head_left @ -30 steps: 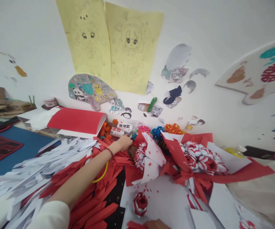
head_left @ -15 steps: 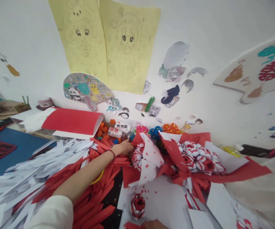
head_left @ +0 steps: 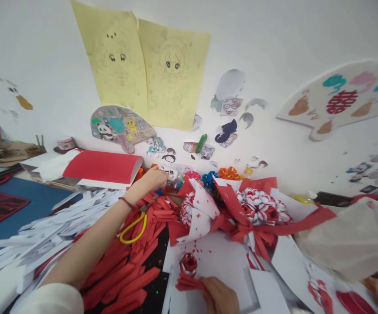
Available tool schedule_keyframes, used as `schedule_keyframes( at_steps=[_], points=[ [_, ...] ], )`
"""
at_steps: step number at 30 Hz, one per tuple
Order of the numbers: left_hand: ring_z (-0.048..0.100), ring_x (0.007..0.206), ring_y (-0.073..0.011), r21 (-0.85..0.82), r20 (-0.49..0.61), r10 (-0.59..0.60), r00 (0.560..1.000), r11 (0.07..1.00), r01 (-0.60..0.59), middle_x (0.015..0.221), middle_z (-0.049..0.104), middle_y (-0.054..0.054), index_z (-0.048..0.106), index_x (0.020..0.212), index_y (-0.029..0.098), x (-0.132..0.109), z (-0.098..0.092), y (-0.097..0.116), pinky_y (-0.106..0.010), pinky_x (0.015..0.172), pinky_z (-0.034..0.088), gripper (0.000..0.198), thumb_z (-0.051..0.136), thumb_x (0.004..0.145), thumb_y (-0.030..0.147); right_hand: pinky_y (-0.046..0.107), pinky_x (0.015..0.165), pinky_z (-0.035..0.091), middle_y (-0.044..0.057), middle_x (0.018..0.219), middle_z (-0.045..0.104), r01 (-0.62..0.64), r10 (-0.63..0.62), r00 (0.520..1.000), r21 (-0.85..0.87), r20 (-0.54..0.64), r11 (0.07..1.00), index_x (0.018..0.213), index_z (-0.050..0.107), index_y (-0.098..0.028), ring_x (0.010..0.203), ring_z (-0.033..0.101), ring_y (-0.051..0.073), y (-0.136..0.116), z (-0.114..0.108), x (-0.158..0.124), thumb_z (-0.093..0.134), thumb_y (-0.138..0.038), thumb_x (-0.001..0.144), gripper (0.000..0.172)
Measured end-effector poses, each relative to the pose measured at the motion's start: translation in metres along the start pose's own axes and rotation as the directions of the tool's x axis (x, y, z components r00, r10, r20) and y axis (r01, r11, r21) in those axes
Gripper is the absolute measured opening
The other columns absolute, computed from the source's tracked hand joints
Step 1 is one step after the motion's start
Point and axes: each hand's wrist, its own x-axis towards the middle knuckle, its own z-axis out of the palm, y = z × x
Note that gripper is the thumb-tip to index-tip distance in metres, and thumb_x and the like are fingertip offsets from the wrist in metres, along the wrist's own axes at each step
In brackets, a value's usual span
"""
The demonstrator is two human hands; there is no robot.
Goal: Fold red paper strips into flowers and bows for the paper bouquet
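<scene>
Your right hand (head_left: 220,294) pinches folded red paper strips (head_left: 189,282) at the near edge, just beside a round red-and-white paper rose (head_left: 188,263). On the far side, your left hand (head_left: 155,178) partly covers a white-labelled clear plastic bottle (head_left: 172,174); its grip is hidden. Long white paper strips (head_left: 61,222) lie piled at left.

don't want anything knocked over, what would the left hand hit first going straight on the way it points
The left hand would probably meet the white-labelled bottle just ahead; depth is unclear, so they may already touch.
</scene>
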Motion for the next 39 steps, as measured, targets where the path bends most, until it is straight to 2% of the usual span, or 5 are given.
schedule_keyframes(
  at_steps=[4,8,12,15,39],
  points=[
    [0.059,0.083,-0.0210,-0.078,-0.159,-0.112,0.981,0.992,0.100,0.089,0.064,-0.011,0.053,0.094,0.012,-0.039,-0.065,0.042,-0.031,0.073,0.042,0.016,0.039,0.095,0.017,0.022,0.046,0.050,0.003,0.056,0.066,-0.361,0.372,0.927,0.150,-0.054,0.920,0.084,0.071,-0.016,0.044,0.061,0.015,-0.019,-0.019,0.018,0.055,-0.040,0.090,0.029],
    [0.054,0.068,-0.0126,-0.626,-0.192,-0.179,0.965,0.779,0.020,0.077,0.060,0.000,0.050,0.087,0.018,-0.076,-0.107,0.133,-0.023,0.064,0.040,0.018,0.040,0.096,0.030,0.021,0.041,0.044,0.002,0.050,0.060,-0.542,0.575,0.818,0.320,-0.011,0.777,0.068,0.067,-0.015,0.041,0.055,0.013,-0.051,-0.048,0.049,0.053,-0.047,0.089,0.040],
    [0.051,0.065,-0.0112,-0.759,-0.098,-0.132,0.986,0.651,0.012,0.075,0.059,0.001,0.052,0.085,0.018,-0.104,-0.108,0.212,-0.023,0.061,0.038,0.014,0.045,0.093,0.027,0.020,0.043,0.042,0.001,0.051,0.057,-0.526,0.575,0.818,0.429,0.019,0.734,0.066,0.064,-0.015,0.042,0.051,0.011,-0.079,-0.080,0.070,0.056,-0.046,0.087,0.038],
    [0.051,0.069,-0.0126,-0.758,-0.119,-0.172,0.978,0.651,0.022,0.075,0.061,0.001,0.055,0.085,0.019,-0.115,-0.095,0.241,-0.024,0.065,0.038,0.012,0.049,0.092,0.027,0.020,0.042,0.041,0.000,0.053,0.057,-0.502,0.552,0.834,0.439,0.017,0.745,0.068,0.065,-0.015,0.041,0.050,0.010,-0.092,-0.100,0.074,0.058,-0.044,0.086,0.035],
    [0.054,0.066,-0.0135,-0.741,-0.070,-0.265,0.962,0.660,0.128,0.072,0.062,0.001,0.056,0.080,0.018,-0.141,-0.069,0.260,-0.025,0.063,0.039,0.007,0.053,0.086,0.019,0.020,0.040,0.040,0.000,0.056,0.059,-0.465,0.480,0.861,0.636,0.165,0.616,0.070,0.068,-0.013,0.041,0.050,0.009,-0.080,-0.095,0.073,0.060,-0.044,0.085,0.035]
  ],
)
